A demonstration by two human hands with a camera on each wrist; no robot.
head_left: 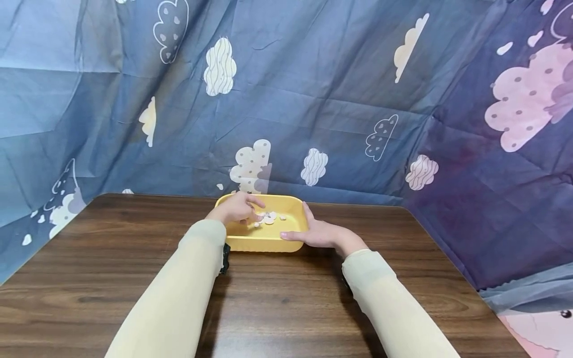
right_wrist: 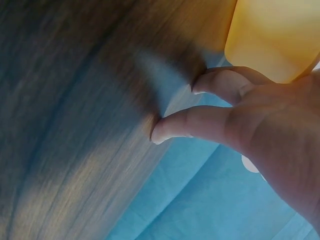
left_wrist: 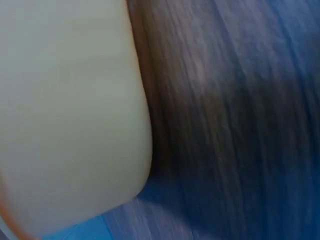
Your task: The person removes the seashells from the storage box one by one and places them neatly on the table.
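A shallow yellow plastic bin stands near the far edge of the table, with several small white pieces inside. My left hand reaches in over the bin's left side. Its index finger and thumb are spread apart beside the white pieces, its other fingers mostly hidden. My right hand holds the bin's front right corner, thumb over the front rim and fingers along the outside of the right wall. In the right wrist view, two fingertips reach down to the tabletop beside the bin's corner.
The brown wood-grain table extends around the bin. Behind it hangs a blue cloth with cloud prints, which continues along both sides. In the left wrist view, the bin's pale outer wall covers much of the picture.
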